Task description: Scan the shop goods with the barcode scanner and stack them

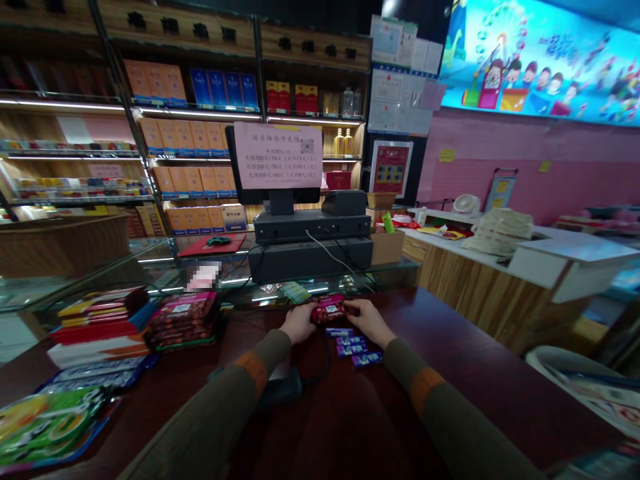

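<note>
Between my two hands is a dark red snack packet point(329, 309) with a white label, near the far edge of the dark wooden counter point(425, 407). My left hand point(299, 323) grips its left end. On its right end, my right hand point(371, 321) is closed with thumb and fingers. Several small purple packs point(351, 345) lie just in front of the packet, close to my right hand. To the left sits a stack of similar dark red packets point(181, 319). A dark device point(280, 390) with a cable rests partly behind my left forearm.
A monitor with a paper sign point(280, 157) stands on a black cash-register base point(310, 257) beyond the counter. At left are a pile of red and yellow packs point(103, 320), a green package point(50, 423) and a wicker basket point(65, 243). A white bin point(545, 360) stands at right.
</note>
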### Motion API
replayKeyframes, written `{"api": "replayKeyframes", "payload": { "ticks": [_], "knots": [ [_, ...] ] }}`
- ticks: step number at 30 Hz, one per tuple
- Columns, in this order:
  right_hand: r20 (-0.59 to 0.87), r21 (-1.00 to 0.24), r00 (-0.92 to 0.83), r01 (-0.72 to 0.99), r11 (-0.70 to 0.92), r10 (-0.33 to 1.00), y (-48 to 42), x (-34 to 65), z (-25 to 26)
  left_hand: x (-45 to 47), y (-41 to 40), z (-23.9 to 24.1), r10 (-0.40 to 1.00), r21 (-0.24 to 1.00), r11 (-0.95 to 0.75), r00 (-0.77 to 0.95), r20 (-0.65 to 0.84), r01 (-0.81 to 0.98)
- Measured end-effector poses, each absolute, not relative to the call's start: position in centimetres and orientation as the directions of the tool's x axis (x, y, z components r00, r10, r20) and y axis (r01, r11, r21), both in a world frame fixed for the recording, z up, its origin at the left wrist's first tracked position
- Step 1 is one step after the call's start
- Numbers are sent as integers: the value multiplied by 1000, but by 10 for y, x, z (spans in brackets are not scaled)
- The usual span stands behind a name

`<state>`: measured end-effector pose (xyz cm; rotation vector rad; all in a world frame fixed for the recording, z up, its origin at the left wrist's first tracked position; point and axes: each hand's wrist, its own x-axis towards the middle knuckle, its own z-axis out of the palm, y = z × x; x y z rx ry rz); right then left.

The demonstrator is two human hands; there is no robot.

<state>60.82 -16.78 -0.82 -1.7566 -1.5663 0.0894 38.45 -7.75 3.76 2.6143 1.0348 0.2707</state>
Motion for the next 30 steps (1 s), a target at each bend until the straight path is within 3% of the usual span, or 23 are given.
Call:
{"api": "replayKeyframes", "payload": {
  "ticks": [12,19,30],
  "knots": [
    [558,-582,225,793,182,799,-178,551,26,326,-84,73,685,465,-702,688,238,539],
    [577,-629,231,738,245,784,-172,512,43,276,-87,78,758,585,-634,554,344,505],
    [611,-590,172,750,298,773,-151,448,61,208,-88,81,783,565,-620,383,490,545]
  ]
}}
